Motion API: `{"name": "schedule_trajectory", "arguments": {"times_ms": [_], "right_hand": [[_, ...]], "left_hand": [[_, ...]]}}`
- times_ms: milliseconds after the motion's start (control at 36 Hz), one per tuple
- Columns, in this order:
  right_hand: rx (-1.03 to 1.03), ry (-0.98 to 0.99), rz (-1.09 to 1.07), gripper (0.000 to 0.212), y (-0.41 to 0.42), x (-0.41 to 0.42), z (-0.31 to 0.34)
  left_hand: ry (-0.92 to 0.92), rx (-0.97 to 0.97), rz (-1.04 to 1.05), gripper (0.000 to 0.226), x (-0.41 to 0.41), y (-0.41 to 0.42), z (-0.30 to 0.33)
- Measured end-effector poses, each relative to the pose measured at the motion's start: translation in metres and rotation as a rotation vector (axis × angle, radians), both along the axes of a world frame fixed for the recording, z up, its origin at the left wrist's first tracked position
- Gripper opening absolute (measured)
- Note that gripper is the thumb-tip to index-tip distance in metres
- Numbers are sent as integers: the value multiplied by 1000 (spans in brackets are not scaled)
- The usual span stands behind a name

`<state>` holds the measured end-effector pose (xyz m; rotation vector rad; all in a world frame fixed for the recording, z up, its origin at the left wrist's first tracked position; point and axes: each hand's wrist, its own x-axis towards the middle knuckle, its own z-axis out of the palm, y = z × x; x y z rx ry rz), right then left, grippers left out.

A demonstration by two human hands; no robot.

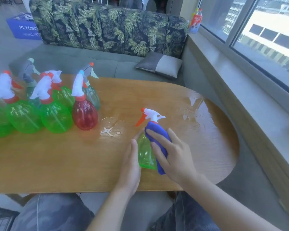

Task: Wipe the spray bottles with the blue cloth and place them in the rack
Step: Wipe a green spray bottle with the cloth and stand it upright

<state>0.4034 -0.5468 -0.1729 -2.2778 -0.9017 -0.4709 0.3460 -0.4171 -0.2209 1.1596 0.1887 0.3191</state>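
Note:
A green spray bottle (pixel 145 154) with a white and orange trigger head stands on the wooden table (pixel 57 160), right of centre. My left hand (pixel 130 165) holds its left side, fingers wrapped round the body. My right hand (pixel 172 157) presses the blue cloth (pixel 157 132) against the bottle's right side and neck. At the left stand several more spray bottles: green ones (pixel 55 117), a red one (pixel 85 114) and grey-headed clear ones (pixel 92 95). No rack shows in this view.
Puddles of water (pixel 193 112) lie on the table's right part, and smaller drops (pixel 108 130) sit near the red bottle. A leaf-patterned sofa (pixel 107 29) with a grey cushion (pixel 158 64) stands behind. A window ledge (pixel 240 90) runs along the right.

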Motion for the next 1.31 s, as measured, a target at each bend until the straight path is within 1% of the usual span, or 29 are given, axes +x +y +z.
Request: {"name": "schedule_trajectory", "arguments": {"times_ms": [83, 167, 250, 306, 361, 417, 500, 556, 611, 694, 778, 944, 1000, 1083, 1111, 1167, 1222, 1306], "right_hand": [[-26, -157, 152, 34, -7, -9, -7], [-116, -293, 273, 32, -17, -18, -16], [-155, -367, 325, 31, -28, -26, -21], [-118, -365, 331, 32, -33, -28, -21], [-22, -281, 296, 33, -35, -30, -21], [150, -94, 205, 34, -35, -31, -19], [426, 192, 11, 32, -26, -32, -11], [560, 375, -56, 30, -18, -31, -9], [642, 529, -85, 30, -13, -30, -11], [697, 647, -114, 27, -8, -34, -18], [715, 680, -122, 22, -6, -38, -24], [747, 662, -158, 22, -9, -39, -25], [758, 650, -160, 21, -9, -39, -24], [752, 642, -145, 26, -8, -41, -24], [739, 643, -133, 26, -8, -42, -23], [704, 643, -114, 27, -8, -44, -21], [660, 609, -99, 22, -10, -41, -18], [576, 484, -88, 24, -13, -28, -6]], "left_hand": [[27, -28, 27, 53, 0, 0, 5], [67, -29, 28, 53, -1, 0, 9], [67, -37, -5, 56, -4, -2, 13], [52, -29, -9, 58, -8, -2, 19], [28, 20, 6, 67, -12, -2, 22], [6, 46, 1, 78, -14, -2, 17], [-5, 16, -22, 88, -13, 1, 10], [-11, -15, -38, 81, -10, 2, 7], [-6, -24, -44, 75, -10, 1, 9], [-6, -21, -32, 75, -10, -1, 10], [-24, 3, -24, 77, -9, -1, 8], [-40, 18, -17, 80, -8, -4, 8], [-48, 44, -18, 76, -7, -4, 8], [-50, 74, -12, 57, -5, -3, 9], [-46, 61, -16, 55, -4, -3, 9], [-35, 33, -23, 53, -5, -3, 10], [-27, 22, -7, 51, -5, -3, 8], [-16, 8, 8, 51, -5, -1, 6]]}}
